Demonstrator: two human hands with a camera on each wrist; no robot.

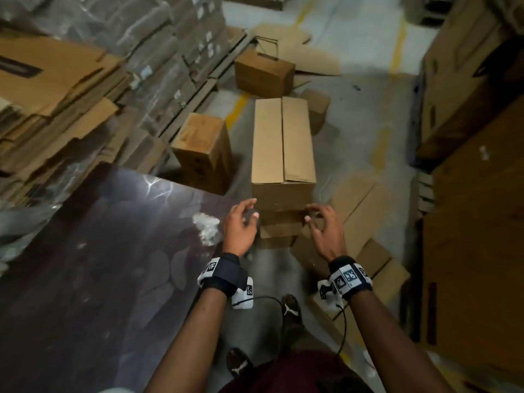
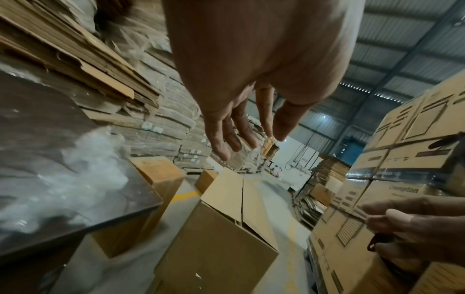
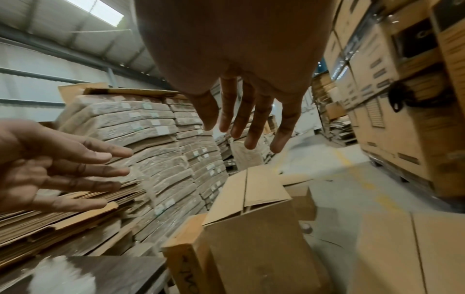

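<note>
Plain brown cardboard box (image 1: 283, 143)

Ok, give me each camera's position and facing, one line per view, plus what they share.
Head: on the head, facing forward and down at the tall carton; forearms, left hand, right hand and sandalled feet show.
Left wrist: on the left wrist, facing along the open palm, over the carton; right hand shows lower right.
Right wrist: mirrored, along the right palm; left hand shows at left.
Shared: all three see the tall carton.
</note>
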